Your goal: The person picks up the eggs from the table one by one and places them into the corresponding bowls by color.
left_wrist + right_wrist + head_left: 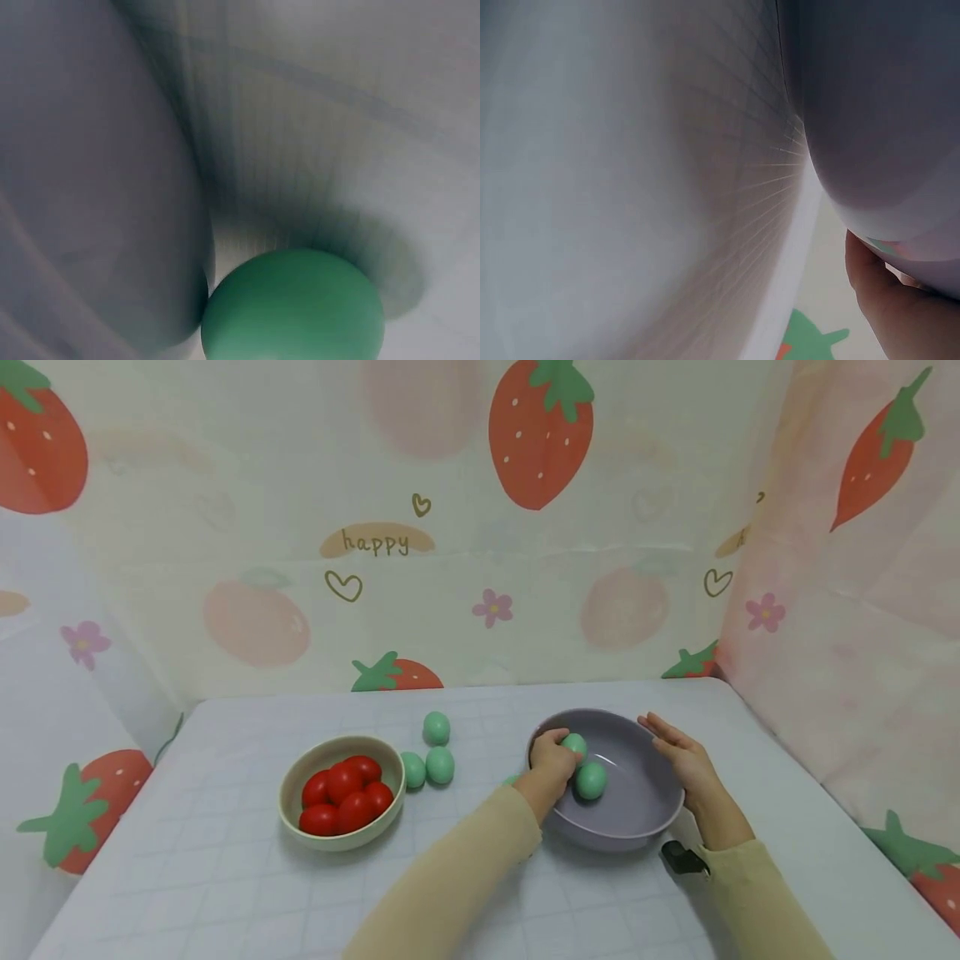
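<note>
My left hand (553,758) reaches over the near-left rim of a purple-grey bowl (637,793) and grips a green egg (575,744) inside it. A second green egg (591,781) lies on the bowl's floor just below those fingers. Against the bowl's right side rests my right hand (697,777), its fingers extended along the outer wall; the right wrist view shows a finger (885,292) touching the bowl (885,135). Outside the bowl, another green egg (292,311) fills the bottom of the left wrist view, mostly hidden by the left arm in the head view.
A cream bowl (288,810) of several red egg-shaped pieces (345,782) stands on the left of the table (225,902). Three green eggs (440,765) lie beside it. A black strap-like piece (682,857) shows at the right wrist. A strawberry-print curtain (487,543) hangs behind.
</note>
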{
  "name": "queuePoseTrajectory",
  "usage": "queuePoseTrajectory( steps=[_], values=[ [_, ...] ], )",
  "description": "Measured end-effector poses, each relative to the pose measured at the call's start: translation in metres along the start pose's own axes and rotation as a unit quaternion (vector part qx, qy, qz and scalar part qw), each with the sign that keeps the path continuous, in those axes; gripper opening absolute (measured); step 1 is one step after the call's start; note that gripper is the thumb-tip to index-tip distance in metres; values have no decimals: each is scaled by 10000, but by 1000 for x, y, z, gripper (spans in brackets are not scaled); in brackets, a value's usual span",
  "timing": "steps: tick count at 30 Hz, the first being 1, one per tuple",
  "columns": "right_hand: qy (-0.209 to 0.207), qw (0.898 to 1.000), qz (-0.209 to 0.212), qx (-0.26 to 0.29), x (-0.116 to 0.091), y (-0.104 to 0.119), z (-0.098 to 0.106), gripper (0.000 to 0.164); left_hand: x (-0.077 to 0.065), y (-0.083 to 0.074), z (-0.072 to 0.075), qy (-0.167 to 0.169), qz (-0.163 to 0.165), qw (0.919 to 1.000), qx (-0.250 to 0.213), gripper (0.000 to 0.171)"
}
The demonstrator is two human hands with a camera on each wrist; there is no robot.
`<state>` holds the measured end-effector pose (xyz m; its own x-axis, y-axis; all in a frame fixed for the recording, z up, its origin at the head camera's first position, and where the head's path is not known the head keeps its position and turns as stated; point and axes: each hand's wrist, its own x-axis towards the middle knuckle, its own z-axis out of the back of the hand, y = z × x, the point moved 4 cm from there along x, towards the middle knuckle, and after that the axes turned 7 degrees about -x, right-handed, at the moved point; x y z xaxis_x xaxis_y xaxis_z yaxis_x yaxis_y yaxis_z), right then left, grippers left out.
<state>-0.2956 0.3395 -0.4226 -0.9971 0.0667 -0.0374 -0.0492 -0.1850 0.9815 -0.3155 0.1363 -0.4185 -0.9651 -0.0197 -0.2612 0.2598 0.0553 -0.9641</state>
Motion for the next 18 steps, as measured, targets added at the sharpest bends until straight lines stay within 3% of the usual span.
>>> queuePoseTrajectory(
  steps=[18],
  values=[
    [60, 10000, 29, -8, 0, 0, -2, 52, 7, 5, 0, -485, -53, 9954, 826, 48]
  ],
)
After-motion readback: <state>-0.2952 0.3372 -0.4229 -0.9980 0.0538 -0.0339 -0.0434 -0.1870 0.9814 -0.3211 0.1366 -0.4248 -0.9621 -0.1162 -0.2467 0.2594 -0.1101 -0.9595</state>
